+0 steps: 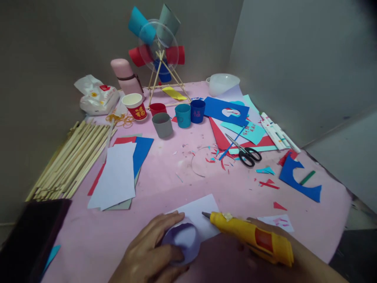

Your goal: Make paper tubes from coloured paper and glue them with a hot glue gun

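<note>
Left hand (150,251) clasps purple cup (184,239), lying sideways on white sheet (203,210) - light, probably paper, crushable; hold it gently at the rim. Right hand (266,227) grips glue gun (247,234) - nozzle near cup.

glossy yellow plastic glue gun (253,236), matt lilac paper disc (184,239), wooden sticks (70,157)

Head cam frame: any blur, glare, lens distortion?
Head view: soft, dim light, faint shadows, no strong glare; wide-angle lens splays the walls and stick bundle outward; corners darken; left hand on the lilac cup and the glue gun look slightly soft; the paper wheel at the back is sharper.
</note>
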`<action>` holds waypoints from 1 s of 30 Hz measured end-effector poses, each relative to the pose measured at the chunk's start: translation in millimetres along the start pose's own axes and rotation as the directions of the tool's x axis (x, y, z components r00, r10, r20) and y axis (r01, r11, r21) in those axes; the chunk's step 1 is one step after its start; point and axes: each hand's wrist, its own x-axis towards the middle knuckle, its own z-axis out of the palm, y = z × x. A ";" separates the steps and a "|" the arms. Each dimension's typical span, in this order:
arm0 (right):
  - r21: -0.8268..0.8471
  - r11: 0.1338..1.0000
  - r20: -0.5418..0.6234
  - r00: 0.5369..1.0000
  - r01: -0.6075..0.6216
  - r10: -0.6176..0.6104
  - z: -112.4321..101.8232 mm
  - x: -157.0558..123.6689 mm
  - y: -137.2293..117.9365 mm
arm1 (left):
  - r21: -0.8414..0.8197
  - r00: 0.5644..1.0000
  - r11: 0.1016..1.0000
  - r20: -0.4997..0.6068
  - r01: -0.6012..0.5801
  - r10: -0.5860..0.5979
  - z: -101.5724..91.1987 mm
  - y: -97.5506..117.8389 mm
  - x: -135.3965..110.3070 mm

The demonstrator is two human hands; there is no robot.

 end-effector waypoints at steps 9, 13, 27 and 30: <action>0.017 1.000 -0.056 0.998 -0.011 0.012 4.0 0.8 2.3 | 0.011 0.996 0.999 0.078 0.040 -0.040 -3.4 2.2 6.1; -0.021 1.000 -0.038 0.999 -0.001 0.000 2.3 1.8 1.4 | 0.004 0.996 0.998 0.069 0.058 -0.058 -5.9 3.8 7.6; -0.070 0.997 -0.020 0.999 -0.042 0.040 0.7 -1.6 1.5 | 0.023 0.990 0.990 -0.017 0.142 -0.141 -1.0 -0.2 -9.2; -0.119 0.992 -0.034 0.999 -0.045 0.041 -3.8 -5.9 17.3 | -0.003 0.972 0.972 -0.025 0.234 -0.234 -1.8 -1.3 -14.3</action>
